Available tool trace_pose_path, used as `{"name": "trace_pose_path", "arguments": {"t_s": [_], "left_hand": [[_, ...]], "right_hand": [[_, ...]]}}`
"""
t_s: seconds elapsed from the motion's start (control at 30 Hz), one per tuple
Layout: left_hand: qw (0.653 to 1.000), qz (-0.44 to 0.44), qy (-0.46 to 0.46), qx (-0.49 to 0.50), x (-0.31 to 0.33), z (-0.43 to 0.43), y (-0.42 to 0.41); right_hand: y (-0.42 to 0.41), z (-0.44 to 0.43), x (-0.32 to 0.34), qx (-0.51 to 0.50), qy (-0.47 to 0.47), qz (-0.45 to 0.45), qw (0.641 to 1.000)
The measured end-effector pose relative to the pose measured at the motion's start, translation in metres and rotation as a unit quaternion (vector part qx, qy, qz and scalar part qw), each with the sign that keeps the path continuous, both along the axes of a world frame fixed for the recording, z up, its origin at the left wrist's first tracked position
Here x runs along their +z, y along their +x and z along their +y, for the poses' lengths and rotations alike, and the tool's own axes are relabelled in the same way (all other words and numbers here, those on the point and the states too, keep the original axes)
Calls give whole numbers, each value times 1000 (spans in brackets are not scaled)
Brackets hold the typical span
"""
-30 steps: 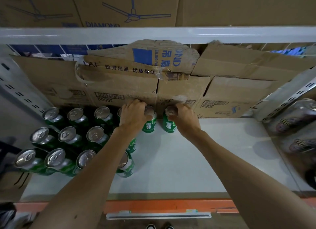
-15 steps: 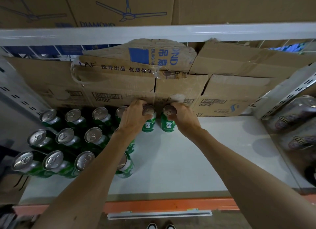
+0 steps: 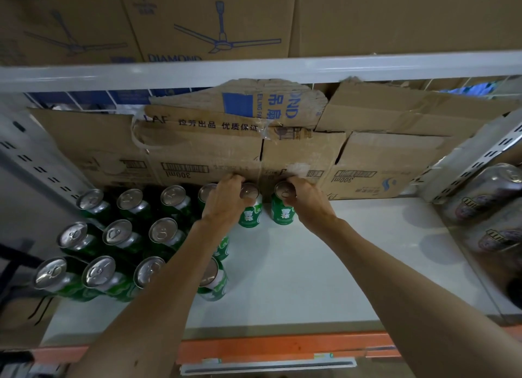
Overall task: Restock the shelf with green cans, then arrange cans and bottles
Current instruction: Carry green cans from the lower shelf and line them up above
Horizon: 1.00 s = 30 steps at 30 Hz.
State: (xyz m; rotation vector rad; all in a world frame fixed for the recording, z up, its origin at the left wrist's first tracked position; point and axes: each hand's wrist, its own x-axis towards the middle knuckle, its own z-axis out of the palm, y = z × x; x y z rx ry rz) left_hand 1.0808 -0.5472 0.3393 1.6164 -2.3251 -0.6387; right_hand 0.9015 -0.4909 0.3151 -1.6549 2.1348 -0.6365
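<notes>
Compared with the frame half a second back, I see little change in the hands: both remain on the same two cans at the rear of the shelf (image 3: 324, 264), while the camera has tilted up, so more of the fan-printed cartons (image 3: 209, 22) above the white rail comes into view. My left hand (image 3: 226, 202) curls down over the rim of one green can (image 3: 250, 211), fingers wrapped round its far side; my right hand (image 3: 306, 201) grips the neighbouring green can (image 3: 282, 208) the same way, thumb across its lid. The two cans stand just apart, almost against the flattened cardboard backing (image 3: 197, 151). Each can is upright, its long axis vertical, the pull-tab lid pointing up toward the camera and the white characters on the label facing me. To the left, the block of stocked cans (image 3: 121, 236) stands in rows, likewise upright. The cans are smooth cylinders, glossy green with bright metal tops; the shelf surface is flat, matt and pale, edged in front by an orange beam (image 3: 282, 346). The cardboard is creased, torn and taped.
</notes>
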Motion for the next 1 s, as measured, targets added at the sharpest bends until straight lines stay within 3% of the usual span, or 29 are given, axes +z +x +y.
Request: {"name": "trace_pose_path", "arguments": {"t_s": [0.13,0.33,0.6,0.8,0.93,1.0], "left_hand": [[1000,9,-5,2,-2,-1,-2],[998,-55,20,-23,-3,-2,-2],[1000,-2,17,-20,-10,-2,-4],[999,22,35,-17,-10,-1,-3],[999,-5,35,-21,-7,8,-2],[998,-48,-16,-22,-1,16,-6]], "right_hand": [[4,2,-1,-5,-3,-3,1000],[11,8,-5,-2,0,-5,1000],[11,4,-6,-34,-6,39,999],[12,6,-5,-35,-10,-1,999],[10,14,0,-32,-30,-35,998],[7,24,4,-55,-32,-24,998]]}}
